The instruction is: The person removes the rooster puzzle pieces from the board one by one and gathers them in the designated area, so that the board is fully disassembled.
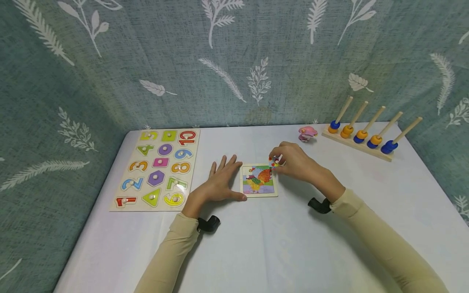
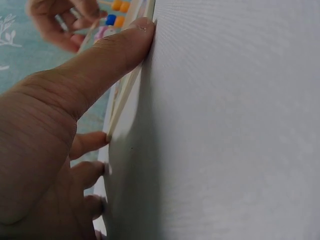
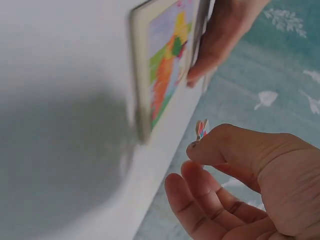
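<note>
Head alone shows whole abacus (image 1: 360,136) | left hand (image 1: 219,185) splayed | right hand (image 1: 296,162) pinches puzzle piece (image 1: 272,162)

White leaf prints (image 1: 259,81) dot the teal fabric walls (image 1: 165,49) behind and beside a white-covered table (image 1: 264,252).

Left hand (image 2: 47,110): extended from the left, with straight thumb against the edge of the board (image 2: 121,102) and index fingertip at its lower end.
Board: pale, thin, seen nearly edge-on.
Right hand (image 2: 62,25): at upper left, with fingers bent, pinching a thin pale piece (image 2: 89,37).
Beads (image 2: 119,6): orange and blue, beyond the thumb.
Worktop (image 2: 230,110): white, shadowed along the board.
Cloth (image 2: 12,55): blue-green, leaf-printed.
</note>
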Tool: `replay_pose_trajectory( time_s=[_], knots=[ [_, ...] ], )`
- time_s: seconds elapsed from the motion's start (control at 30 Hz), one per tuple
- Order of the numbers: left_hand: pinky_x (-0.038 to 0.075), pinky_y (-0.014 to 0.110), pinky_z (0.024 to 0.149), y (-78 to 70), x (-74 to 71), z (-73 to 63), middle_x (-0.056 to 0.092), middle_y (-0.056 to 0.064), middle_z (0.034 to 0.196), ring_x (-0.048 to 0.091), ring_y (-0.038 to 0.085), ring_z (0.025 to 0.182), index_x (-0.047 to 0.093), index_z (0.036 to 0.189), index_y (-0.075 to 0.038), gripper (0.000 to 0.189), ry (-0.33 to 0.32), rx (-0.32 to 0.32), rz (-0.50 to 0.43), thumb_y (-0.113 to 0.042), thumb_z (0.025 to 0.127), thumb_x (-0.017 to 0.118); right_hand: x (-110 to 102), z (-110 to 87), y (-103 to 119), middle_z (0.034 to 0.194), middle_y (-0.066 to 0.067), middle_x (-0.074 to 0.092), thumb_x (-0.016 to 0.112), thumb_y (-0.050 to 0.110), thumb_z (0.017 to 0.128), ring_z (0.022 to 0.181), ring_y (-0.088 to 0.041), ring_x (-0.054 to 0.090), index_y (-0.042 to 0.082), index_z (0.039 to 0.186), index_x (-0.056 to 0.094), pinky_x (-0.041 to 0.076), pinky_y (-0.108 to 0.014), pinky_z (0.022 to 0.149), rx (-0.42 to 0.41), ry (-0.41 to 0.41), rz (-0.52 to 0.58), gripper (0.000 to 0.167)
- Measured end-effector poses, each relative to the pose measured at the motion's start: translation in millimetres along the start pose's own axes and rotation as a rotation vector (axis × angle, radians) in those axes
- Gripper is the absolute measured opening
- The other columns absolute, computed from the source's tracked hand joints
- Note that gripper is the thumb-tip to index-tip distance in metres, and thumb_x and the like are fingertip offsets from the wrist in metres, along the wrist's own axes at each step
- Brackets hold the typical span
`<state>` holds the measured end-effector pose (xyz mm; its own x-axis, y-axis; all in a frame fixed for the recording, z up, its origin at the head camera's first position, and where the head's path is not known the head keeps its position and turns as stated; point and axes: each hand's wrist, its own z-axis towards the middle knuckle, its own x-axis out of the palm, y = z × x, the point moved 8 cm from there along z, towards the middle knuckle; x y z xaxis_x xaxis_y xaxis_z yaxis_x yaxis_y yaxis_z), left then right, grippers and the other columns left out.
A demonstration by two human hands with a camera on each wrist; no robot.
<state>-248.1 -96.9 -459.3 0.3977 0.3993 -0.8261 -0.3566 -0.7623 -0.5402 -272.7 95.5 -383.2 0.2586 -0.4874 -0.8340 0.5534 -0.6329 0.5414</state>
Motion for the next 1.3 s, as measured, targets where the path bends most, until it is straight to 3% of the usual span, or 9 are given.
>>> replay_pose_trajectory(
  time_s=[0.43,0.67,1.3],
  knots=[
    [-0.011,0.056,0.116,0.3,0.7,-0.3,0.004,0.009,0.167,-0.01,0.031,0.151,0.027,0.158,-0.011,0.111,0.023,-0.003,-0.037,-0.047,0.073,0.088,-6.6,-16.1,-40.7,0.093,-0.01,0.066,0.077,-0.003,0.077,0.078,-0.023,0.07,0.001,0.103,0.074,0.058,-0.038,0.07,0.085,-0.017,-0.028,0.026],
    [-0.012,0.054,0.117,1.2,1.2,-0.3,0.004,0.008,0.167,-0.011,0.029,0.151,0.028,0.158,-0.011,0.11,0.014,0.001,-0.053,-0.047,0.073,0.088,-0.6,-17.7,-57.3,0.097,-0.013,0.068,0.078,-0.008,0.074,0.077,-0.021,0.067,-0.001,0.105,0.074,0.057,-0.038,0.07,0.161,0.065,-0.008,0.032],
    [-0.014,0.053,0.116,1.8,1.1,-1.8,0.003,0.008,0.168,-0.012,0.03,0.151,0.026,0.159,-0.012,0.111,0.013,0.005,-0.045,-0.047,0.073,0.088,6.2,-15.0,-56.9,0.091,-0.012,0.069,0.073,-0.011,0.075,0.079,-0.021,0.066,0.001,0.102,0.076,0.056,-0.04,0.071,0.152,0.103,-0.051,0.029]
  ],
)
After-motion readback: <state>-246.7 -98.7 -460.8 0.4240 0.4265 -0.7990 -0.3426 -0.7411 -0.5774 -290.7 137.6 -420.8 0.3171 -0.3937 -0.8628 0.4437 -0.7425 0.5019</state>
